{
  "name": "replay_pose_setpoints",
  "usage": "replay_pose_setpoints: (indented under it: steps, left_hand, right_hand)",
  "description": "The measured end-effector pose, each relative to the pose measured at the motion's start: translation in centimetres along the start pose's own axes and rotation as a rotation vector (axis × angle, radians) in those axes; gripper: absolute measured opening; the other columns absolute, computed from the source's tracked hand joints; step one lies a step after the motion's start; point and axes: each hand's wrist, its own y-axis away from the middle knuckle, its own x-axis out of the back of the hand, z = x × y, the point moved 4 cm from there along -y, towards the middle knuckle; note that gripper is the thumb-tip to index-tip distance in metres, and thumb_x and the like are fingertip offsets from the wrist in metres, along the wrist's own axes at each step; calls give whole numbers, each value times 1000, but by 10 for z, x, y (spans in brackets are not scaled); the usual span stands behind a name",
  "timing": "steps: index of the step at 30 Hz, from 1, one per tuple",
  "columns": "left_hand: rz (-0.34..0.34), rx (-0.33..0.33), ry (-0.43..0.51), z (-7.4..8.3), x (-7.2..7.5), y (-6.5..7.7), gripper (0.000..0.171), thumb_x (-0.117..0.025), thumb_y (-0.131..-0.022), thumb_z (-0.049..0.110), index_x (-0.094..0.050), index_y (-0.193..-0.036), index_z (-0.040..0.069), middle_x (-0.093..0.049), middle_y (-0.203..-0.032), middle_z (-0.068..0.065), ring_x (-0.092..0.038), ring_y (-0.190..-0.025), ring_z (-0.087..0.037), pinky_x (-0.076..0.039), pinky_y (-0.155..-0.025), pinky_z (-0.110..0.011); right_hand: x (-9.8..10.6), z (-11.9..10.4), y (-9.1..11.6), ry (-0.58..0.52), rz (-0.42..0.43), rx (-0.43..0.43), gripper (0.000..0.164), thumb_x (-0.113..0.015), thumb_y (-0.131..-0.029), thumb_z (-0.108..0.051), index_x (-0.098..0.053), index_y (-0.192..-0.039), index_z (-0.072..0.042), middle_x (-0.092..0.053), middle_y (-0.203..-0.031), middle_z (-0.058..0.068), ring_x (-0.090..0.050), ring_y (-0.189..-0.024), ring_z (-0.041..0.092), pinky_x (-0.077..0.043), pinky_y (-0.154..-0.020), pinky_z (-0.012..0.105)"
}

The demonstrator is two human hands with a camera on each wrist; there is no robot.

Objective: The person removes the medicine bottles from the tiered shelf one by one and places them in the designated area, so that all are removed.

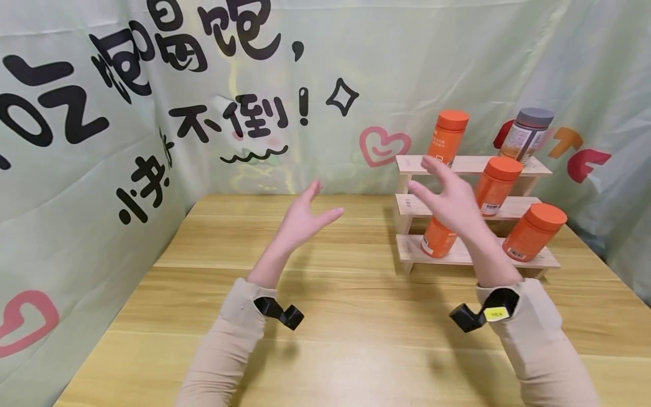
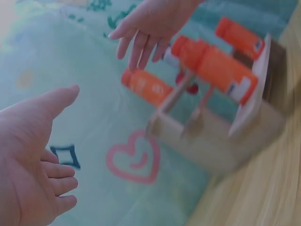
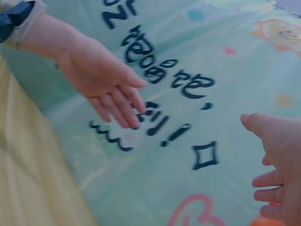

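Observation:
My left hand [image 1: 305, 223] is raised over the middle of the table, fingers extended and thumb apart, with nothing in it. To the right, my right hand [image 1: 452, 200] is held up in front of the shelf, its fingers straight and also holding nothing. A three-tier wooden shelf [image 1: 407, 164] carries several orange jars and one grey-lidded jar [image 1: 524, 135]. One orange jar [image 1: 445, 135] stands on the top tier, another [image 1: 498, 183] on the middle tier. On the bottom tier are an orange jar [image 1: 534, 232] at the right and one [image 1: 438, 237] partly hidden behind my right hand.
The wooden table [image 1: 325, 328] stretches under both arms. A pale green printed cloth [image 1: 325, 45] with black lettering and pink hearts hangs behind the table and along its left side. Each wrist wears a black camera mount [image 1: 280, 312].

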Motion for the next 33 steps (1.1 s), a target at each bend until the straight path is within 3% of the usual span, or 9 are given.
replay_pose_setpoints:
  steps: [6, 9, 13, 20, 22, 24, 26, 31, 33]
  left_hand:
    - [-4, -44, 106, 16, -20, 3, 87, -69, -81, 40, -23, -148, 10, -34, -147, -3, -31, -133, -17, -24, -109, -32]
    - [-14, -47, 122, 19, -35, 2, 89, -70, -80, 40, -21, -148, 10, -32, -148, -4, -30, -134, -17, -24, -109, -33]
    - [-42, -30, 142, 18, -56, 0, 96, -72, -78, 40, -15, -149, 10, -26, -151, -5, -26, -136, -16, -23, -109, -33]
    - [-110, 32, 141, 9, -92, -6, 98, -74, -77, 40, -15, -149, 10, -26, -151, -6, -26, -136, -16, -25, -108, -33]
    - [-121, 45, 122, 6, -102, -7, 97, -74, -77, 39, -17, -149, 9, -28, -150, -8, -28, -135, -18, -26, -108, -33]
    - [-129, 60, 102, 2, -111, -7, 96, -74, -77, 39, -18, -148, 8, -30, -149, -9, -30, -134, -20, -28, -107, -34]
    - [-139, 76, 92, -1, -120, -7, 95, -74, -77, 39, -20, -148, 8, -31, -148, -9, -31, -133, -21, -29, -107, -35]
    - [-167, 119, 89, -9, -136, -6, 91, -75, -77, 38, -24, -147, 8, -32, -148, -8, -33, -132, -23, -32, -105, -37]
    - [-173, 136, 102, -11, -140, -6, 91, -75, -76, 37, -24, -146, 7, -32, -148, -8, -34, -132, -23, -32, -105, -37]
  right_hand:
    - [38, 16, 12, -83, 83, -48, 65, -55, -92, -36, -27, -147, -18, -37, -145, 11, -34, -129, 35, -32, -103, 48]
    - [58, 32, 21, -107, 121, -75, 62, -54, -93, -32, -26, -148, -22, -35, -147, 6, -34, -131, 28, -34, -104, 29]
    - [85, 56, 33, -112, 159, -117, 59, -50, -95, -27, -23, -148, -26, -32, -149, -2, -30, -134, 17, -31, -95, 6]
    - [127, 105, 57, -91, 243, -203, 58, -45, -97, -24, -18, -149, -26, -26, -150, -10, -22, -136, 5, -21, -96, 2]
    - [137, 123, 63, -176, 272, -179, 58, -46, -97, -18, -20, -149, -22, -32, -146, -12, -24, -133, 1, -19, -97, 2]
    - [147, 149, 68, -291, 288, -140, 57, -47, -96, -9, -24, -147, -18, -40, -138, -13, -31, -127, -2, -18, -99, 3]
    - [156, 184, 72, -327, 274, -115, 57, -46, -96, -5, -25, -147, -16, -44, -133, -16, -35, -122, -5, -18, -100, 4]
    - [172, 314, 76, -339, 202, -90, 60, -48, -94, 0, -26, -147, -17, -48, -130, -17, -43, -113, -10, -26, -92, 3]
    - [171, 353, 78, -381, 162, -100, 63, -49, -93, 2, -26, -147, -19, -48, -131, -16, -45, -111, -11, -28, -89, 3]
